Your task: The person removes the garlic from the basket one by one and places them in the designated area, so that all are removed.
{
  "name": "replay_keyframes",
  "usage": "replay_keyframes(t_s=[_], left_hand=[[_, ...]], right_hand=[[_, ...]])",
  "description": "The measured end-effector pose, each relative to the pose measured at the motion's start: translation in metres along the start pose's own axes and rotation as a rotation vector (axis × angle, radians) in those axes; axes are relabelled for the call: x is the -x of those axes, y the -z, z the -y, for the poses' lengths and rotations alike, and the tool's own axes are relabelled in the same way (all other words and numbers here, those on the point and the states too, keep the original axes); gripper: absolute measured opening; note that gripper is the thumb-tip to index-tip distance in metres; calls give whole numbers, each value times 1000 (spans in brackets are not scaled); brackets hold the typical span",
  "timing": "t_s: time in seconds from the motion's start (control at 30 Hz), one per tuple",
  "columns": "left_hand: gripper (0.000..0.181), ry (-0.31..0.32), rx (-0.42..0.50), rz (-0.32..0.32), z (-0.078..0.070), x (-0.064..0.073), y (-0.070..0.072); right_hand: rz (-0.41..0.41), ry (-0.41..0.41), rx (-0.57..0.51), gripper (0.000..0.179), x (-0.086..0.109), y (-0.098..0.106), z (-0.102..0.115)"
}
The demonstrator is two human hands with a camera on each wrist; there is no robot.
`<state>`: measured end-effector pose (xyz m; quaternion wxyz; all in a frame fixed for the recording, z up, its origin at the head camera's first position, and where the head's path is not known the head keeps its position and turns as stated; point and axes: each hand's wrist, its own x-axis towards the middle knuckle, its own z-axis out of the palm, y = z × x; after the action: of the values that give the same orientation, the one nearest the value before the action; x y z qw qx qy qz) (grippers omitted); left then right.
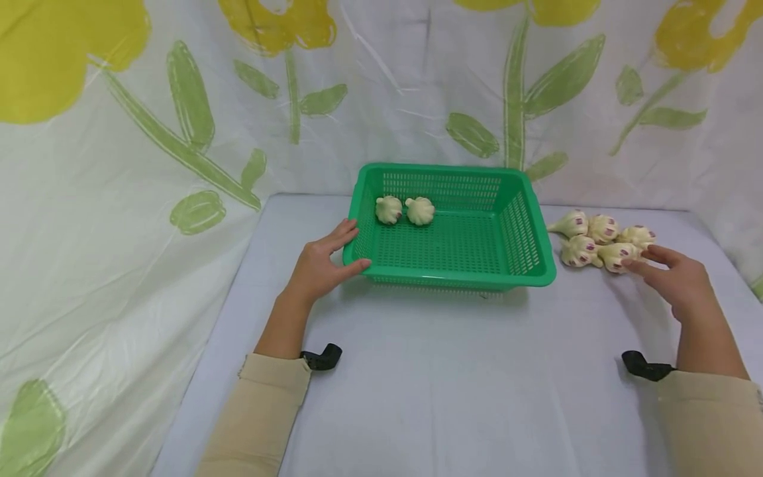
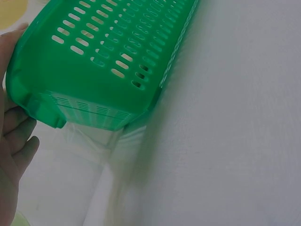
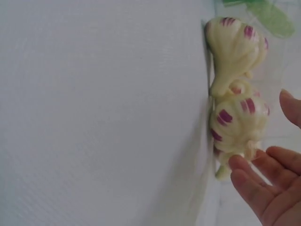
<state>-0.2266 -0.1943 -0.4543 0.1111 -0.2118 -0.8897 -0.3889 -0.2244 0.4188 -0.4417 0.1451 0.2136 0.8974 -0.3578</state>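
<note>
Fingers [image 1: 341, 234] of the left hand [image 1: 318, 264] lie spread and relaxed against the near left corner of a green basket [image 1: 441, 275], its thumb on the rim, without clenching. The basket stands on a white bench [image 1: 453, 384] and extends to the right of those fingers. Inside it, just right of and slightly beyond the fingertips, two garlic bulbs [image 1: 420, 211] lie side by side.

The right hand [image 1: 679, 281] has its thumb and fingers parted, grasping nothing, at the right end of a garlic cluster [image 1: 618, 257] marked with purple patches. These bulbs lie close together on the bench, left of the right fingers and slightly beyond them, between them and the basket; whether the fingertips touch the nearest bulb cannot be told.

Nearer the person than both sets of fingers are two beige sleeves [image 1: 265, 404]. Beyond the fingers hangs a white sheet [image 1: 381, 132] painted with yellow flowers [image 1: 280, 26].
</note>
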Motion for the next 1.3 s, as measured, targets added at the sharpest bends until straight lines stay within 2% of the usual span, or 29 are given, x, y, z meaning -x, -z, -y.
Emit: replay_keyframes(t_s=[0.17, 0.33, 0.47, 0.6, 0.8, 0.97, 1.13, 1.3], left_hand=[[68, 1, 7, -8, -1, 0, 1], [69, 18, 4, 5, -1, 0, 1], [70, 29, -3, 13, -3, 0, 2], [70, 28, 2, 10, -4, 0, 2], [70, 42, 10, 17, -4, 1, 2], [70, 42, 2, 20, -3, 2, 0], [69, 22, 6, 5, -3, 2, 0], [69, 21, -4, 4, -2, 1, 2]], right_hand=[[-71, -3, 99, 103, 8, 6, 17], [-158, 94, 207, 98, 19, 15, 38], [-198, 165, 213, 95, 27, 20, 65], [-207, 229, 198, 93, 32, 20, 101], [-221, 372, 198, 82, 39, 19, 154], [-244, 525, 192, 67, 41, 18, 189], [-210, 707, 138, 50, 38, 14, 220], [-151, 832, 59, 45, 30, -5, 252]])
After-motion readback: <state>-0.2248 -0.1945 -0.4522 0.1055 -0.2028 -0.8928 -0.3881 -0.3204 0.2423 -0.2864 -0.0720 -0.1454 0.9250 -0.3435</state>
